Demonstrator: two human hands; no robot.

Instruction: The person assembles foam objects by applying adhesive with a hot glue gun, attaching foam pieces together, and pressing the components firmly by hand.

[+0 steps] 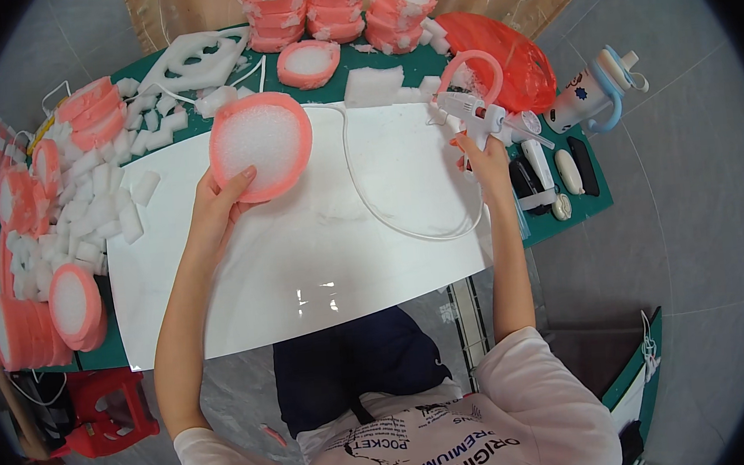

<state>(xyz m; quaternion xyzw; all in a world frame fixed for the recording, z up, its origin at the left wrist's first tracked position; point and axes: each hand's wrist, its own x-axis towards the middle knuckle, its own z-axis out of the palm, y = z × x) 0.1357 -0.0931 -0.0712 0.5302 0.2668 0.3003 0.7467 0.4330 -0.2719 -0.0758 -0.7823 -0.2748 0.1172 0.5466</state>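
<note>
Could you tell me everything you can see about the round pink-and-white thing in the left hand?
The round piece has a thick, salmon-pink rim that looks like foam, around a white, grainy-looking middle. Its broad face is turned toward the view. The left hand grips its lower left edge, the thumb on that face. It appears over the upper left of the white sheet; its back is hidden.

Disc [261, 145] left, bottle [573, 103] right (glue gun [484, 119] between)
</note>
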